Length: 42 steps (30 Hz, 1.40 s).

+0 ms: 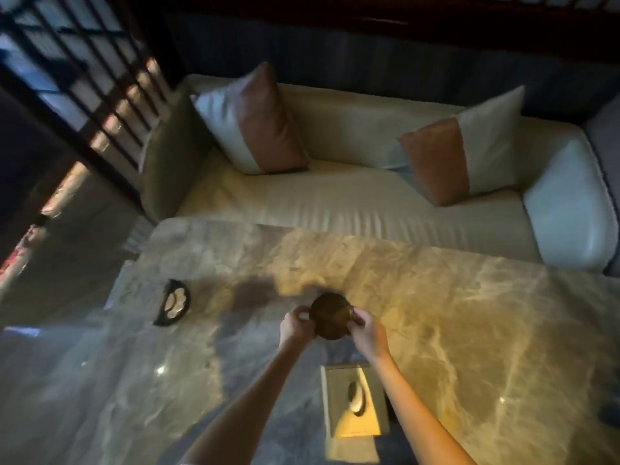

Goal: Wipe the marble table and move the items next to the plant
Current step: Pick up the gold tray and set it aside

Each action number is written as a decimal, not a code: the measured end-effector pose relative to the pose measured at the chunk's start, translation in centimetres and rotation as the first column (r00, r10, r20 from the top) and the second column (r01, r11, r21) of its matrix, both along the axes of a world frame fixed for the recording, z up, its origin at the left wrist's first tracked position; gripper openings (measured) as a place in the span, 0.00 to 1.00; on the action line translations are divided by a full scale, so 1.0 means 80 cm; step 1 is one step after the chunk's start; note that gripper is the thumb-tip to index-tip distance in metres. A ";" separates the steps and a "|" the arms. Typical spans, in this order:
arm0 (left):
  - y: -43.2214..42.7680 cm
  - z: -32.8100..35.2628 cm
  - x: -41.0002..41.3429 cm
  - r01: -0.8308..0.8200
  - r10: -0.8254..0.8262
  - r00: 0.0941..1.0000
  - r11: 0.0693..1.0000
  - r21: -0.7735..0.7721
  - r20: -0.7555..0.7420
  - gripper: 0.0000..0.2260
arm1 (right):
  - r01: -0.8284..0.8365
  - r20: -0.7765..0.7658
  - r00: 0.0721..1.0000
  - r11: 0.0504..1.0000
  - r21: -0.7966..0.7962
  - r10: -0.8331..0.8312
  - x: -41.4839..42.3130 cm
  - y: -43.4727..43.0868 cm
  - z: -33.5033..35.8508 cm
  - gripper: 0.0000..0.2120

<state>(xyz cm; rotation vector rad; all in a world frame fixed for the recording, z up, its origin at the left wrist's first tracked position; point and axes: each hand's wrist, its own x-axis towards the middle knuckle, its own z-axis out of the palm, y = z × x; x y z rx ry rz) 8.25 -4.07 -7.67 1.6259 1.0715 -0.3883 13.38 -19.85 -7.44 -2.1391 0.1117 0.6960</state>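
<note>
Tissue box [352,402] sits nearest you; beyond it your left hand [297,325] and right hand [367,332] pinch the dark round pot [330,315] from opposite sides, equally close.

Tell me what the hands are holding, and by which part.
A dark round object, too dim to identify. The left hand grips its left side, the right hand its right side.

One head-worn view looks steeply down, close over the marble table [436,297], toward a dim, perhaps blurred sofa [335,196].
</note>
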 end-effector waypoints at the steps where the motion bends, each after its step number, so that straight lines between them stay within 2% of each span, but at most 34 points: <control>1: 0.022 0.000 -0.018 -0.035 0.035 0.999 0.999 -0.003 -0.002 0.15 | -0.049 -0.008 0.999 0.999 0.004 0.049 -0.010 0.026 0.001 0.10; 6: 0.127 -0.030 -0.139 -0.282 0.282 0.958 0.959 0.001 -0.060 0.14 | -0.293 -0.139 0.948 0.955 -0.035 0.286 -0.089 0.161 -0.034 0.18; 11: 0.215 -0.071 -0.262 -0.485 0.489 0.868 0.872 0.069 -0.083 0.19 | -0.418 -0.212 0.891 0.907 -0.040 0.401 -0.177 0.281 -0.050 0.21; 14: 0.255 -0.085 -0.303 -0.549 0.557 0.829 0.829 0.110 -0.060 0.20 | -0.451 -0.218 0.875 0.892 -0.042 0.432 -0.210 0.333 -0.062 0.22; 17: 0.284 -0.052 -0.316 -0.581 0.585 0.811 0.806 0.115 -0.012 0.18 | -0.503 -0.217 0.848 0.863 -0.041 0.484 -0.223 0.371 -0.074 0.23; 23: 0.302 -0.029 -0.330 -0.635 0.635 0.772 0.772 0.007 -0.006 0.15 | -0.542 -0.185 0.835 0.833 -0.112 0.518 -0.237 0.401 -0.069 0.22; 27: 0.299 -0.035 -0.338 -0.629 0.628 0.777 0.777 -0.029 -0.026 0.14 | -0.556 -0.211 0.823 0.824 -0.113 0.527 -0.244 0.396 -0.073 0.22; 31: 0.297 -0.029 -0.343 -0.644 0.643 0.765 0.763 -0.050 -0.032 0.14 | -0.501 -0.283 0.835 0.865 -0.037 0.472 -0.248 0.384 -0.073 0.24; 34: 0.288 -0.022 -0.343 -0.581 0.594 0.804 0.794 0.178 -0.023 0.18 | -0.475 -0.315 0.832 0.880 0.024 0.457 -0.246 0.361 -0.049 0.22; 36: 0.274 -0.014 -0.333 -0.514 0.526 0.848 0.794 0.325 0.055 0.16 | -0.427 -0.313 0.851 0.903 0.056 0.422 -0.234 0.332 -0.020 0.19; 38: 0.251 0.005 -0.310 -0.443 0.421 0.896 0.809 0.387 0.145 0.13 | -0.371 -0.253 0.894 0.928 0.040 0.369 -0.213 0.286 0.004 0.15; 42: 0.180 0.026 -0.249 -0.208 0.140 0.960 0.937 0.281 0.244 0.08 | -0.197 -0.038 0.980 0.973 -0.118 0.193 -0.169 0.155 0.045 0.13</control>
